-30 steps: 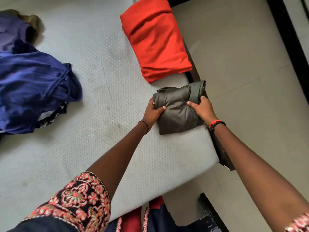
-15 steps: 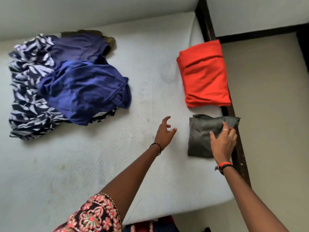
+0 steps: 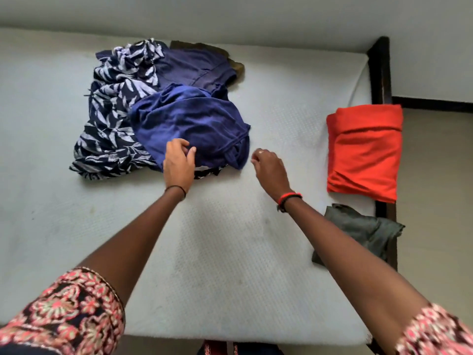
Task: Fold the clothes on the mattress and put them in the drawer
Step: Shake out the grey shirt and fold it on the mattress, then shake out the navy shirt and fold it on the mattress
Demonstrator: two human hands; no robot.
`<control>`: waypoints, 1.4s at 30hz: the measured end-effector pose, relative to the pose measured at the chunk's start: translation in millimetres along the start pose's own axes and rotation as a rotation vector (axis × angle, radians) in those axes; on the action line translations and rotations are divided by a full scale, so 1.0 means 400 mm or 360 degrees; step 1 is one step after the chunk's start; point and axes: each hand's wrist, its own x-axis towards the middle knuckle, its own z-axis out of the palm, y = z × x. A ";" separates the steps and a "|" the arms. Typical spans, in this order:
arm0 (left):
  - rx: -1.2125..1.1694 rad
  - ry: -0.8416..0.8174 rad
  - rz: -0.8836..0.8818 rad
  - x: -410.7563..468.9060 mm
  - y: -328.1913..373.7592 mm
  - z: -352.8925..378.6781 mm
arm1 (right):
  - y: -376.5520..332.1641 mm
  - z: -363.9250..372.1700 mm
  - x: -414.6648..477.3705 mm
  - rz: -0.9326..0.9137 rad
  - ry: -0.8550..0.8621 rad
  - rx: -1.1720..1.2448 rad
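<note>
Closest to me on my feed, two patterned sleeves (image 3: 64, 311) frame the view, and both bare forearms reach out over the white mattress (image 3: 217, 265). Just outside the right forearm, nearer than the hand, a grey garment (image 3: 363, 231) lies folded into a small, slightly rumpled block at the mattress edge, one corner hanging past it over the dark bed frame (image 3: 381, 70).

Farther out, my left hand (image 3: 179, 166) sits on the near edge of the blue garment (image 3: 192, 124), fingers and thumb curled into the cloth and pinching a fold. A thin black band (image 3: 176, 188) circles that wrist. My right hand (image 3: 270, 169) hovers above bare mattress just right of the same garment's loose hem; its fingers hang loosely curled and grip nothing. It wears a ring (image 3: 260, 151) and red and black wristbands (image 3: 289, 198).

The blue garment is unfolded, a soft crumpled mound in deep royal blue on top of the heap. Left of my left hand and beyond it spreads a navy leaf-print garment (image 3: 110, 124), also loose. Past the blue one lies a darker navy garment (image 3: 194, 67), with an olive-brown piece (image 3: 236, 66) showing from under its far side.

Well to the right of my right hand an orange garment (image 3: 366, 152) rests neatly folded at the mattress edge, beyond the grey one.
</note>
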 end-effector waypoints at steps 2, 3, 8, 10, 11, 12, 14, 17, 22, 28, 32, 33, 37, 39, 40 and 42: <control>0.0099 -0.0020 -0.0314 0.034 -0.020 -0.015 | -0.063 0.020 0.054 0.0013 -0.0191 0.0092; 0.0113 -0.0054 -0.0404 0.046 -0.033 -0.019 | -0.095 0.037 0.076 0.0050 -0.0284 0.0164; 0.0078 -0.0214 -0.0354 0.082 -0.054 -0.013 | -0.184 0.103 0.125 0.0163 -0.0416 0.0369; 0.0004 -0.0205 -0.0344 0.083 -0.056 -0.011 | -0.200 0.122 0.128 0.0294 -0.0348 0.0559; -0.0075 -0.0187 -0.0332 0.078 -0.052 -0.011 | -0.207 0.127 0.127 0.0385 -0.0308 0.0667; -0.0176 -0.0159 -0.0322 0.070 -0.046 -0.013 | -0.213 0.133 0.126 0.0485 -0.0266 0.0773; -0.0377 -0.0102 -0.0305 0.041 -0.025 -0.023 | -0.227 0.138 0.119 0.0741 -0.0223 0.1103; -0.0589 -0.0054 -0.0221 -0.013 0.004 -0.042 | -0.250 0.120 0.090 0.1051 -0.0371 0.1776; -0.0775 -0.0033 -0.0092 -0.087 0.084 -0.096 | -0.274 0.040 0.035 0.0970 -0.0457 0.2126; -0.0916 -0.0129 0.0089 -0.192 0.227 -0.180 | -0.335 -0.127 -0.012 0.0856 -0.0614 0.2267; -0.0951 -0.0138 0.0237 -0.278 0.327 -0.245 | -0.376 -0.268 -0.046 0.0707 -0.0426 0.1966; -0.0964 -0.0116 0.0303 -0.288 0.367 -0.280 | -0.399 -0.328 -0.054 0.0634 -0.0391 0.1861; -0.0936 0.0066 0.0581 -0.320 0.472 -0.385 | -0.463 -0.506 -0.101 0.0421 -0.0262 0.1599; -0.0966 0.0176 0.0653 -0.318 0.526 -0.444 | -0.504 -0.623 -0.132 0.0330 -0.0229 0.1585; -0.1000 0.0192 0.0632 -0.310 0.549 -0.470 | -0.523 -0.679 -0.144 0.0280 -0.0225 0.1582; -0.0958 0.0134 0.0591 -0.288 0.580 -0.511 | -0.565 -0.791 -0.174 0.0171 -0.0200 0.1589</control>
